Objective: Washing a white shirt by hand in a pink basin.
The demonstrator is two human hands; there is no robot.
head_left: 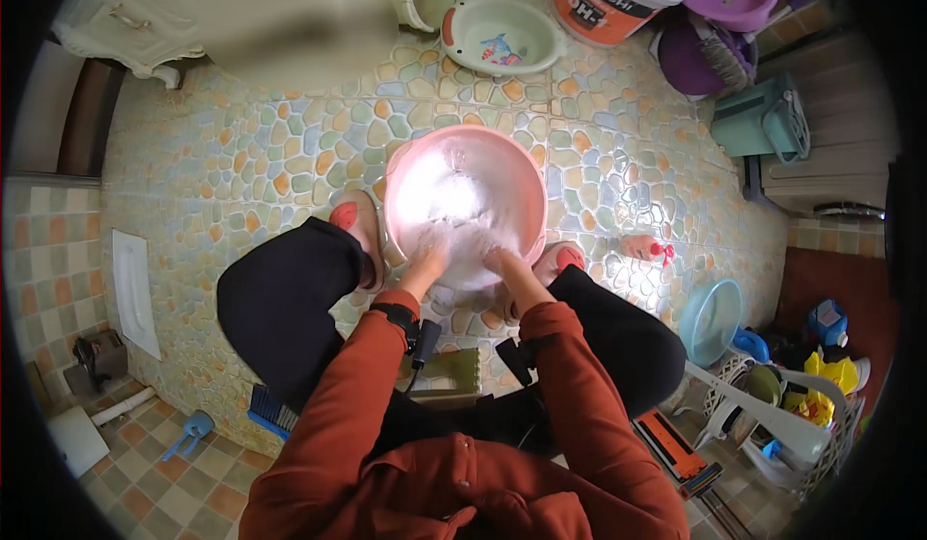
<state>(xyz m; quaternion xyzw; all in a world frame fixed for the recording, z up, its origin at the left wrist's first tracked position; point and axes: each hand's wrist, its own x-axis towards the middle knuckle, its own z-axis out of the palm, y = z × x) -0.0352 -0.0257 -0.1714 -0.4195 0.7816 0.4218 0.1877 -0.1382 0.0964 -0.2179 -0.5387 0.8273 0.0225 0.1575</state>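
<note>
The pink basin (466, 202) sits on the pebble-patterned floor (241, 163) between the person's slippered feet, and it is the middle of everything here. Both hands are down inside its near edge: the left hand (428, 258) and the right hand (499, 255) are sunk in white suds (454, 197), seemingly pressed on something pale there, perhaps laundry. Glare and foam hide the fingers, so I cannot tell whether either hand is clenched or loose. Judging by the thick lather, washing looks well under way, with rinsing not yet done. Beyond the basin stands a green basin (502, 36); to its right lies a small bottle (645, 247).
</note>
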